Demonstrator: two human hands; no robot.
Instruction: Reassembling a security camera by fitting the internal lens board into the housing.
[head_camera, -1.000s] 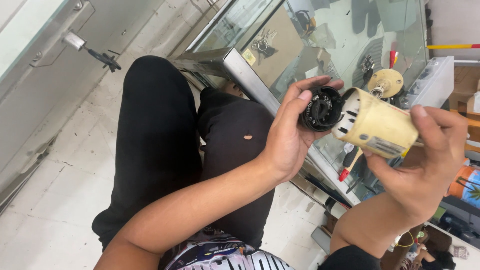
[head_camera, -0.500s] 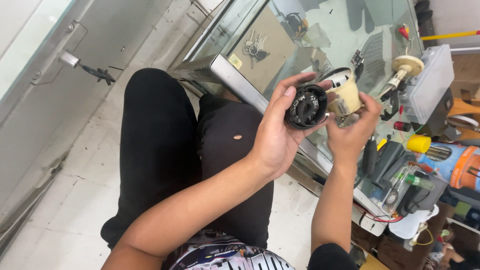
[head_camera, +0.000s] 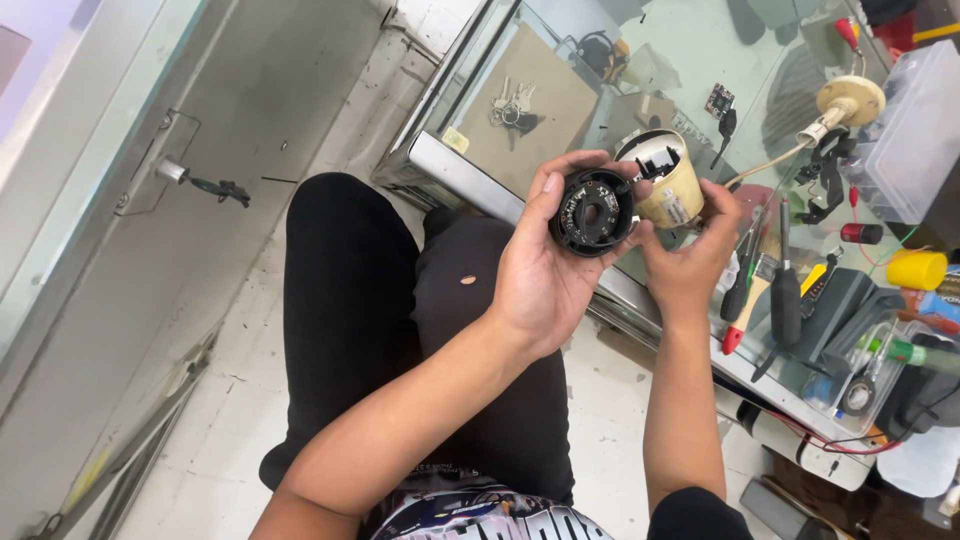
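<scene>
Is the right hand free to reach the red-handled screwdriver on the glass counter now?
Probably not at once: the right hand holds the cream housing. The red-handled screwdriver lies uncovered just beside it.

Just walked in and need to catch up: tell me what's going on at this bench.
A seated person in black trousers is working on a small appliance, with both hands raised beside a glass counter. The left hand grips a round black motor part, its open face toward the camera. The right hand holds a cream cylindrical housing right beside it, the two pieces apart but touching at their edges. Screwdrivers, a yellow-capped tool and a bunch of keys lie on the counter.
</scene>
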